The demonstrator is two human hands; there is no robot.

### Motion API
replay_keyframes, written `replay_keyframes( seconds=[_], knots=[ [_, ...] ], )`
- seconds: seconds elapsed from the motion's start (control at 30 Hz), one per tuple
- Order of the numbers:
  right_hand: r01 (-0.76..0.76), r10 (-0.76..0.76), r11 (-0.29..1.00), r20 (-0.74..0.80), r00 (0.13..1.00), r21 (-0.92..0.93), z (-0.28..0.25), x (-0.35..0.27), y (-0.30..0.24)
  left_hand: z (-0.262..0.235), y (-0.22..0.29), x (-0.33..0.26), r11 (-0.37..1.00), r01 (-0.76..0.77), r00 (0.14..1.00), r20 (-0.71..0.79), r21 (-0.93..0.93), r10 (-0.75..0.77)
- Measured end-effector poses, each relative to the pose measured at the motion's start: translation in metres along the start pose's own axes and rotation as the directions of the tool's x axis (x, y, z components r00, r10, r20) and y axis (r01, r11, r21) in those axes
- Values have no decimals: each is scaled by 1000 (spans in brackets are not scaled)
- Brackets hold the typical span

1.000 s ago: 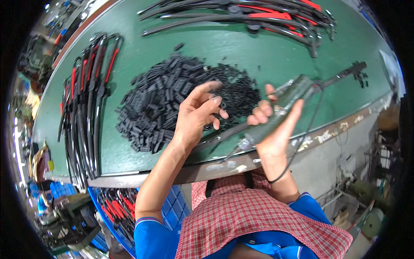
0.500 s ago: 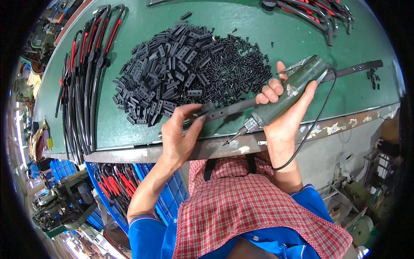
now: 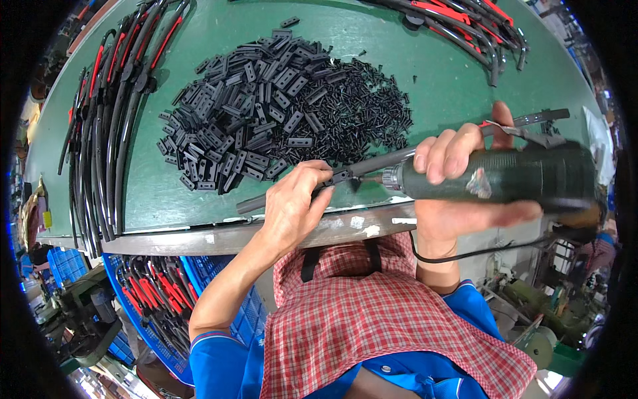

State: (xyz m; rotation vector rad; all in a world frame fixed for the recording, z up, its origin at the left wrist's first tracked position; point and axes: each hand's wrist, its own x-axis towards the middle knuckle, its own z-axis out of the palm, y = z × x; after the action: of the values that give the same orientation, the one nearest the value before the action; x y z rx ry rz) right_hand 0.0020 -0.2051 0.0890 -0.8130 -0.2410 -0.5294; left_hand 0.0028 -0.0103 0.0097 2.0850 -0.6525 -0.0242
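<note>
A long black bar (image 3: pixel 382 161) lies slantwise along the near side of the green table. My left hand (image 3: pixel 292 203) is closed round its left part, fingertips beside a small black two-holed block (image 3: pixel 340 176) on the bar. In my right hand (image 3: pixel 444 223) is a green electric screwdriver (image 3: pixel 492 174), blurred by motion and held nearly level. Its tip points left toward the block; whether it touches is too blurred to tell. Some fingers of the right hand wrap over the tool, close to the bar. Beyond the hands are heaped black two-holed blocks (image 3: pixel 232 110) and black screws (image 3: pixel 372 110).
Black tubes with red parts (image 3: pixel 123 100) lie at the left, and more (image 3: pixel 458 23) at the far right. The table's worn edge (image 3: pixel 219 241) runs before me. Below it, a blue crate (image 3: pixel 149 332) holds similar parts. A black cord (image 3: pixel 478 251) hangs from the screwdriver.
The screwdriver has swung from a downward slant to nearly level, its tip now by the bar. My left fingers have settled onto the bar. The whole view has shifted slightly.
</note>
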Motion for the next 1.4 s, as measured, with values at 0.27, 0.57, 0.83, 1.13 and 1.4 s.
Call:
replay_keyframes(
  seconds=[0.27,0.57,0.83,1.13,1.4],
  knots=[
    [18,27,988,282,959,-153,20,3,18,-4,-2,1,999,-49,999,8,-15,49],
    [-174,377,909,570,730,-378,19,19,33,3,-15,-3,995,-75,996,-55,-63,72],
    [-468,531,846,468,706,-254,20,35,34,0,-12,2,987,-123,991,-64,-102,117],
    [-280,286,956,-63,956,91,-45,4,-3,-21,10,22,993,-101,987,-118,66,108],
    [-452,526,842,-264,808,295,-53,-32,4,10,-9,72,854,-119,992,24,507,125]
  ],
)
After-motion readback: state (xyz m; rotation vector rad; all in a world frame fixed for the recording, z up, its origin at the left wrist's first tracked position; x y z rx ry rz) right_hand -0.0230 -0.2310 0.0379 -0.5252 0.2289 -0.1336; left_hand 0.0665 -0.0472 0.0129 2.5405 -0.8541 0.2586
